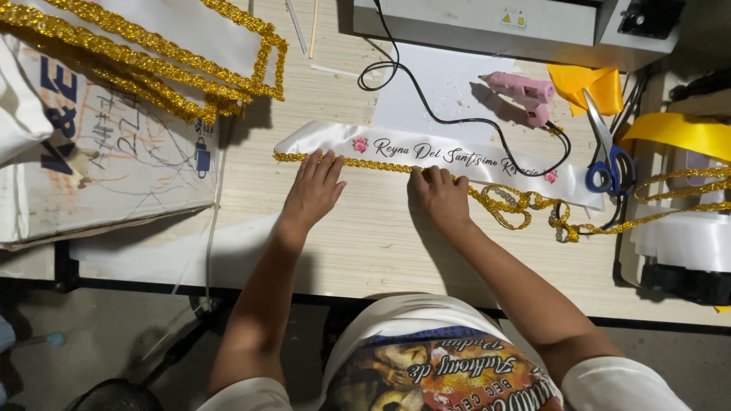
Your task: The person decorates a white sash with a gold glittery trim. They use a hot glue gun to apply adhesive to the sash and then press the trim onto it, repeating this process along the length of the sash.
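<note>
A white satin sash (426,156) with dark script lettering and small pink rose prints lies flat across the pale wooden table (365,243), running from left of centre toward the right. Along its near edge sits a strip of gold glitter trim (365,163), which carries on to the right into a loose tangle near the scissors.

The left hand (314,190) lies palm down with its fingers spread, fingertips pressing on the trim and the sash's lower edge; its grip is flat and slack, holding nothing. The right hand (439,194) rests just beside it to the right, fingers curled down onto the trim where it meets the sash. It seems to pinch or press the trim, though from above I cannot tell whether that grip is truly closed on it.

Behind the sash, a pink glue gun (524,93) lies on a white sheet of paper (434,84), its black cord (426,106) looping back toward the grey machine (487,23) at the table's far edge. Blue-handled scissors (608,152) lie to the right, with their handles on the sash's end, and a piece of yellow ribbon (586,84) is beside them. At the far right stands a roll of white material (689,236) with yellow ribbon over it. At the upper left, more gold trim borders a white panel (175,38), lying above a scribbled cardboard box (114,152).
</note>
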